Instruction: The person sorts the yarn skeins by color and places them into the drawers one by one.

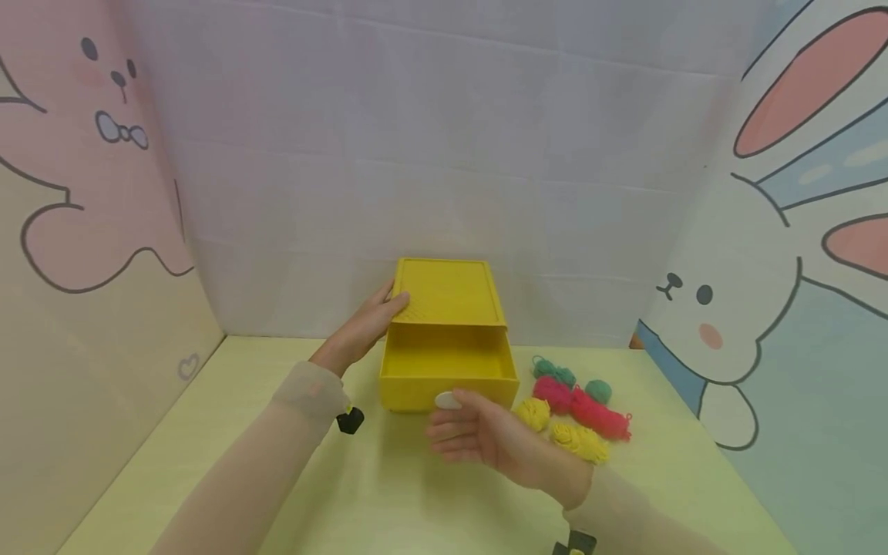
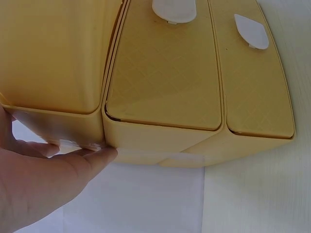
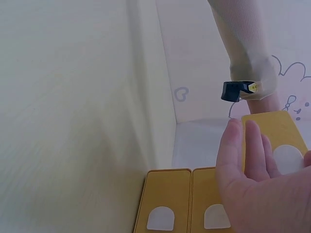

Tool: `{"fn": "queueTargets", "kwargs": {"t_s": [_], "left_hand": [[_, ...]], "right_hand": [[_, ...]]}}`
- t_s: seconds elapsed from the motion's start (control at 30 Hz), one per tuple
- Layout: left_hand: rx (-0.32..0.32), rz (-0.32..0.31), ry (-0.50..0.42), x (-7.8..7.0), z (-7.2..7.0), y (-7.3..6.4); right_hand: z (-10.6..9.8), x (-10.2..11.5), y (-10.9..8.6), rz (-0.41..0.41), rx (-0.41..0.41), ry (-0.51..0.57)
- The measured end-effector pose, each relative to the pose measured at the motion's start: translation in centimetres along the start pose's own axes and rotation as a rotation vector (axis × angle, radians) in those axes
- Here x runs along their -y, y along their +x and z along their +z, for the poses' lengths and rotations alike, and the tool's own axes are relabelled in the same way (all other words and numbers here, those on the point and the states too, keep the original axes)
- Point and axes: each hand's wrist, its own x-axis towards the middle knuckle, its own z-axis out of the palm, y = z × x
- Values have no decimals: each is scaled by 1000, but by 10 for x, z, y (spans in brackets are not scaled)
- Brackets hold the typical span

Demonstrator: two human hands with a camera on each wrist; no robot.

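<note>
A yellow drawer cabinet (image 1: 447, 289) stands against the back wall, its top drawer (image 1: 449, 393) pulled out toward me; the visible part of the drawer's inside is bare. My left hand (image 1: 368, 320) rests on the cabinet's left side, thumb over the top edge. In the left wrist view its fingers (image 2: 82, 165) lie along the side wall, and two lower drawers are closed. At the drawer front is my right hand (image 1: 486, 439), thumb by the white handle (image 1: 446, 400), the other fingers extended below it. The right wrist view shows those fingers (image 3: 255, 150) fairly straight.
To the cabinet's right lie yarn bundles: teal yarn (image 1: 555, 373), a green ball (image 1: 598, 391), pink yarn (image 1: 600, 416) and yellow yarn (image 1: 579, 442). White cloth (image 1: 444, 154) hangs behind the pale yellow table (image 1: 277, 385), with cartoon-printed sheets on both sides.
</note>
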Motion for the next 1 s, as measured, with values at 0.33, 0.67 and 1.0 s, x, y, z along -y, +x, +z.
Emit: {"fn": "queueTargets", "kwargs": {"t_s": [0.33,0.67,1.0], "left_hand": [[2,6,-4,-1,2,-1],[6,23,-1,-1,1,-2],[18,24,-21,1,0,-1]], "right_hand": [[3,-1,-5,24,-1,1],[1,-2,-7,30,11,-33],[-32,-2,-31,40,83,-231]]}}
